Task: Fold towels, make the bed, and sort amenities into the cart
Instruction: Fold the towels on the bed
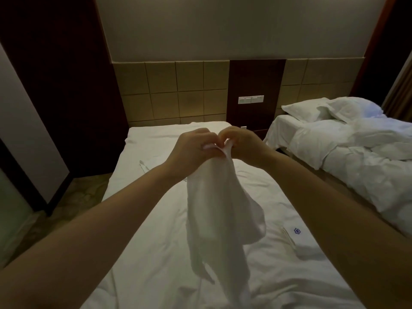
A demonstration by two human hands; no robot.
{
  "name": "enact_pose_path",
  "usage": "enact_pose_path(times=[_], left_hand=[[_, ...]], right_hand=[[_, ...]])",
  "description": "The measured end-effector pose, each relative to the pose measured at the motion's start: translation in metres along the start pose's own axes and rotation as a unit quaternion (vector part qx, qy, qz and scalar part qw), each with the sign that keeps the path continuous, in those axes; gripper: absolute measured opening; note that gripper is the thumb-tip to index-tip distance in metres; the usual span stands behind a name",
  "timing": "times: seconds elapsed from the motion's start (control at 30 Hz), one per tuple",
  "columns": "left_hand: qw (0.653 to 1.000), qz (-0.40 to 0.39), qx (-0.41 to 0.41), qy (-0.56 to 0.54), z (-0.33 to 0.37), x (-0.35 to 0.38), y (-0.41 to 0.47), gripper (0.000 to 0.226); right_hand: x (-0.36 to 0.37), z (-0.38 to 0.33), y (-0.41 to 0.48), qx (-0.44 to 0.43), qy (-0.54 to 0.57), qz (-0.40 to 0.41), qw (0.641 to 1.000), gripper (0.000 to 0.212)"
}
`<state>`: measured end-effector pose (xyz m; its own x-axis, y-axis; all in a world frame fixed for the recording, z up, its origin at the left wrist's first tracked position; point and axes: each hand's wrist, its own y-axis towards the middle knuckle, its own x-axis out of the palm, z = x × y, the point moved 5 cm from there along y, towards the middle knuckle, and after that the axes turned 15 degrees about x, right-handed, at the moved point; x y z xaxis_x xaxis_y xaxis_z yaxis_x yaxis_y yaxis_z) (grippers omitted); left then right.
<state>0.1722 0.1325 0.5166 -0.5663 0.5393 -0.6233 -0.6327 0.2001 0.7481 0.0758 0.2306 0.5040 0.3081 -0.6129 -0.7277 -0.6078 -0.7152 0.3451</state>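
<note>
White towel [219, 210]: hangs above near bed [156, 219], top edge pinched by left hand [191, 148] and right hand [242, 144], knuckles touching. Beyond: tiled headboard [174, 92], wall switches [250, 99]; second bed [345, 157], rumpled, pillows [330, 108].

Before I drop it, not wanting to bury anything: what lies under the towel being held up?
Under the towel: the bed's white sheet, a thin wrapped item lying to its right. The sheet directly behind the cloth is hidden.
</note>
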Motion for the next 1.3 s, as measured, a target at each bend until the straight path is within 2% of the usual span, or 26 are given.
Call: enact_pose_path(times=[0.1,0.2,0.3,0.4,0.6,0.7,0.77,0.83,0.87,0.93,1.0,1.1,1.2,1.3], left_hand=[[0.997,-0.030,-0.051,-0.053,-0.002,0.006,0.000,0.007],[0.986,-0.057,-0.120,-0.102,-0.006,0.012,-0.003,0.019],[0.968,-0.103,-0.170,-0.153,-0.006,0.022,-0.009,0.010],[0.953,-0.158,-0.202,-0.163,-0.006,0.033,-0.017,0.014],[0.922,-0.218,-0.219,-0.232,0.000,0.037,-0.026,0.007],[0.948,-0.163,-0.189,-0.198,0.000,0.033,-0.028,0.010],[0.960,-0.109,-0.182,-0.185,-0.003,0.029,-0.032,0.013],[0.963,-0.055,-0.191,-0.183,-0.010,0.027,-0.037,0.016],[0.963,-0.030,-0.196,-0.183,-0.012,0.026,-0.038,0.019],[0.962,-0.001,-0.206,-0.181,-0.013,0.027,-0.040,0.023],[0.958,-0.003,-0.215,-0.191,-0.011,0.030,-0.039,0.023],[0.921,-0.032,-0.242,-0.303,-0.015,0.031,-0.045,0.021],[0.886,-0.065,-0.272,-0.369,-0.024,0.034,-0.060,0.024],[0.851,-0.007,-0.297,-0.433,-0.029,0.041,-0.070,0.017]], right_hand=[[0.011,0.000,-0.009,0.060,0.100,-0.041,0.992,0.022],[0.015,0.002,-0.019,0.105,0.158,-0.041,0.981,0.020],[0.020,0.009,-0.030,0.152,0.140,-0.025,0.978,0.025],[0.024,0.014,-0.040,0.173,0.120,-0.017,0.977,0.035],[0.029,0.016,-0.050,0.159,0.052,0.010,0.986,0.034],[0.032,0.019,-0.052,0.183,0.055,-0.016,0.982,0.026],[0.034,0.022,-0.058,0.227,0.160,-0.047,0.960,0.016],[0.043,0.024,-0.069,0.264,0.297,-0.084,0.914,0.017],[0.049,0.024,-0.074,0.263,0.322,-0.093,0.905,0.014],[0.059,0.018,-0.080,0.234,0.213,-0.076,0.945,0.009],[0.061,0.013,-0.079,0.197,0.128,-0.009,0.972,0.017],[0.050,0.012,-0.078,0.177,0.157,0.078,0.969,0.012],[0.048,0.012,-0.082,0.168,0.152,0.072,0.971,0.009],[0.054,0.012,-0.086,0.164,0.149,0.068,0.973,0.012]])
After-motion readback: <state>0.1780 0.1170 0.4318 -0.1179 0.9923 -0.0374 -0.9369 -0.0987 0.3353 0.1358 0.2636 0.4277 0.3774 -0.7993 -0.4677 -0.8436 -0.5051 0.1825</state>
